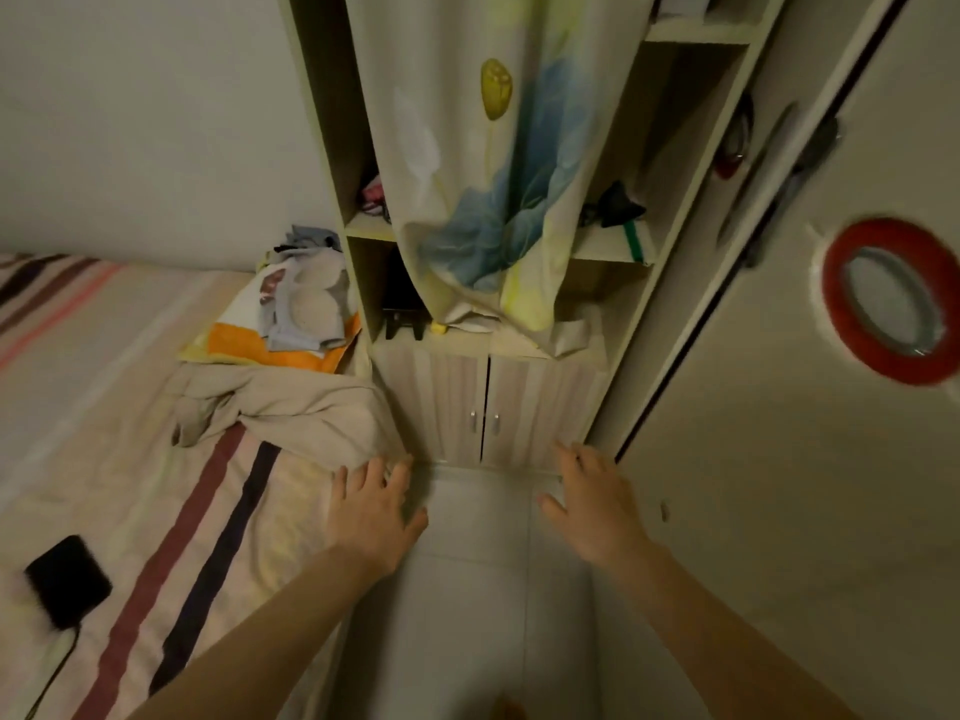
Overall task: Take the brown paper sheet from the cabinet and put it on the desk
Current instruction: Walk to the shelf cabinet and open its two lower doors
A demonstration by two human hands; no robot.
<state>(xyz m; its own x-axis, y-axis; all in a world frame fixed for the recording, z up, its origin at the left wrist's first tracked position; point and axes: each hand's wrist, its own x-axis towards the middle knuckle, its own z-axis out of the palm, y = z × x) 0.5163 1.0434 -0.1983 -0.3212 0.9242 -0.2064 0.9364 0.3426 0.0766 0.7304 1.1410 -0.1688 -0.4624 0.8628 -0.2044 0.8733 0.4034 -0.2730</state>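
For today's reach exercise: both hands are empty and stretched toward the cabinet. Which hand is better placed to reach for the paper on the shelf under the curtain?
Probably the right hand: open, it sits below the paper sheet on the cabinet shelf. The left hand hovers by the bed.

head view | looks forward and down | cabinet (488, 356) ahead, near | bed (130, 433) left
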